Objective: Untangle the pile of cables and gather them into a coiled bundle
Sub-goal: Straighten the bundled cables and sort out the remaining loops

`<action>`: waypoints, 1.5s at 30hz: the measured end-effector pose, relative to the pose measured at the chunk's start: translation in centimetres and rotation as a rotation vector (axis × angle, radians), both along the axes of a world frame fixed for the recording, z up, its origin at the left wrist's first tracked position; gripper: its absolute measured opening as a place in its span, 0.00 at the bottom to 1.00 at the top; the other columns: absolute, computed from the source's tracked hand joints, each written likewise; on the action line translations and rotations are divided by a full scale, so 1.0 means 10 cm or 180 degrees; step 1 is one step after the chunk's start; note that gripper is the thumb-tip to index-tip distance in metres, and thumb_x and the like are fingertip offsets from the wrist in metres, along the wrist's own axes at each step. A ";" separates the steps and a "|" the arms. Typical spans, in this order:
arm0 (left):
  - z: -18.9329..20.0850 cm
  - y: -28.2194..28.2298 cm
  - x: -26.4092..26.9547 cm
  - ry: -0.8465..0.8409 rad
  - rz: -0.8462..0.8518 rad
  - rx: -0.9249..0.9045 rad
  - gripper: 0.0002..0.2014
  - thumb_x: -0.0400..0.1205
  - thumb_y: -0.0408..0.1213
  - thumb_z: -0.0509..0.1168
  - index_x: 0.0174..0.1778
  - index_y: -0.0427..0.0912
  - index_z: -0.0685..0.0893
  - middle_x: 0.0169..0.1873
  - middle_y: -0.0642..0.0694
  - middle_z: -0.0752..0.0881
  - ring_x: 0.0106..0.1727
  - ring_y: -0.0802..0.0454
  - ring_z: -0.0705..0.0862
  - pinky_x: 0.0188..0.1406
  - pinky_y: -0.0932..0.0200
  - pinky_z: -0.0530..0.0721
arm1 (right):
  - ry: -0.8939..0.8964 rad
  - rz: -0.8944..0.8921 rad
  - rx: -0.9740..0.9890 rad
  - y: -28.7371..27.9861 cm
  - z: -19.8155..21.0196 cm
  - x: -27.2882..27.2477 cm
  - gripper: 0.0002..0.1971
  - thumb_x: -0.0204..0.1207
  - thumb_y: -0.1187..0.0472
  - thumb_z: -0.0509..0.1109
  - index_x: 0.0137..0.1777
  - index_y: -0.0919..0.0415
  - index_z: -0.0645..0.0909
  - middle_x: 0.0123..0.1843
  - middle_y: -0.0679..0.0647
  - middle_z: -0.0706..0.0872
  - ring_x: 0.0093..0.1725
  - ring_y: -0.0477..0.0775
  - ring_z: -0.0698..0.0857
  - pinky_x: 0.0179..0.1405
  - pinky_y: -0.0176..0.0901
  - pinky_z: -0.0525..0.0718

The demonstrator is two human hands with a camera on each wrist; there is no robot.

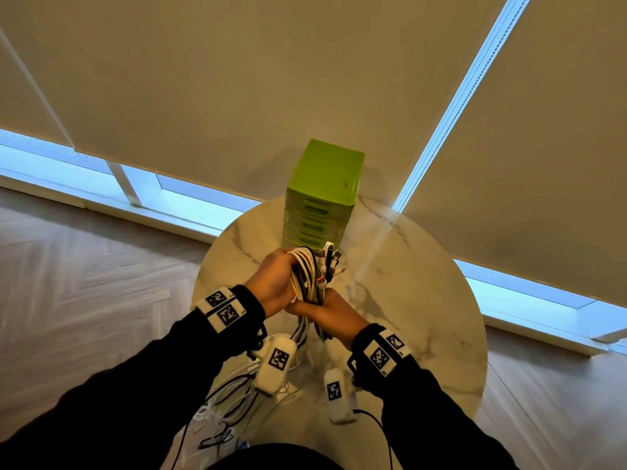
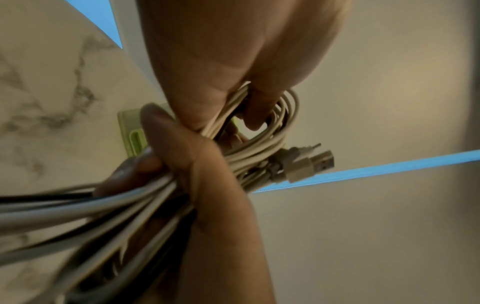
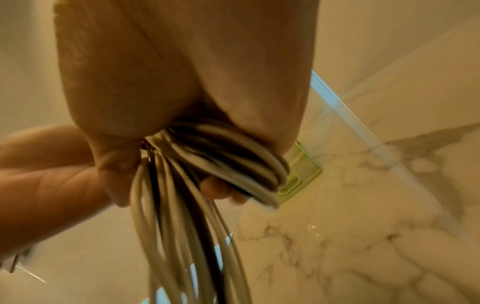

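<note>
- Marble-patterned bench point(image 1: 424, 300) lies under both hands and carries everything; the hands work above its middle, probably so the loose ends can trail onto it without falling to the floor.
- Green drawer unit point(image 1: 322, 198) stands just beyond the hands, apart from the cables.
- White and black cables point(image 1: 307, 279) are gathered into one thick bundle held upright between the hands, with the plug ends point(image 1: 330, 256) sticking out at the top on the far side; the uncoiled lengths hang below the hands and spread over the near edge of the bench, so I judge the coiling only partly done.
- Left hand point(image 1: 274, 283) is wrapped round the upper loops, its fingers point(image 2: 257, 111) hooked through them, seemingly to keep the coil's shape.
- Right hand point(image 1: 330, 317), just below and touching the left, clenches the bundle's lower part, likely to stop the strands slipping while more is drawn up.
</note>
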State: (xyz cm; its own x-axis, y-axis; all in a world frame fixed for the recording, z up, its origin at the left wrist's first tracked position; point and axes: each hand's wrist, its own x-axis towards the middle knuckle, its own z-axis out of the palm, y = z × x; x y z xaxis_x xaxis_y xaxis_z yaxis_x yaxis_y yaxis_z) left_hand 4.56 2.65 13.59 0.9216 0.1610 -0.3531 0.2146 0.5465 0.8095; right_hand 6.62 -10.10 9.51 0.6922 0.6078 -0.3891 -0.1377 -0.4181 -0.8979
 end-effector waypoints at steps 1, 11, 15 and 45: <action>0.02 0.00 0.00 0.0029 0.0013 -0.0058 0.17 0.77 0.18 0.53 0.24 0.32 0.77 0.23 0.35 0.75 0.29 0.36 0.76 0.35 0.54 0.83 | 0.0036 -0.0023 0.0000 0.00 0.02 -0.01 0.16 0.69 0.47 0.79 0.52 0.56 0.89 0.51 0.63 0.91 0.53 0.67 0.88 0.59 0.67 0.84; -0.30 0.16 -0.26 -0.0350 -0.1388 0.0845 0.44 0.71 0.35 0.79 0.80 0.47 0.62 0.71 0.47 0.78 0.73 0.48 0.79 0.62 0.53 0.84 | 0.0557 -0.0949 0.1147 -0.08 0.12 -0.03 0.11 0.80 0.59 0.73 0.51 0.69 0.84 0.30 0.61 0.85 0.32 0.61 0.88 0.41 0.56 0.88; -0.49 0.10 -0.43 -0.0267 -0.2622 0.1530 0.35 0.75 0.41 0.80 0.77 0.46 0.74 0.71 0.49 0.82 0.74 0.56 0.80 0.75 0.56 0.78 | 0.0795 -0.1196 0.1354 -0.06 0.28 0.02 0.15 0.82 0.57 0.72 0.34 0.61 0.77 0.26 0.58 0.76 0.28 0.60 0.84 0.32 0.49 0.86; -0.40 0.58 -0.49 -0.0659 -0.2023 0.3926 0.05 0.77 0.47 0.78 0.43 0.53 0.90 0.33 0.58 0.87 0.37 0.65 0.84 0.35 0.71 0.76 | -0.0192 -0.0222 -0.0540 -0.30 0.51 0.25 0.18 0.81 0.39 0.69 0.47 0.56 0.83 0.36 0.58 0.91 0.21 0.53 0.73 0.27 0.42 0.76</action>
State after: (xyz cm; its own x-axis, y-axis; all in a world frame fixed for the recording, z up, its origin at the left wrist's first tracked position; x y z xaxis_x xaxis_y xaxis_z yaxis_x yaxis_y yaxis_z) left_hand -0.31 8.44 9.57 0.9704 -0.1951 -0.1425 -0.0273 -0.6745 0.7378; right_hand 9.13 -13.08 14.63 0.7556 0.4867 -0.4384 -0.1196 -0.5555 -0.8229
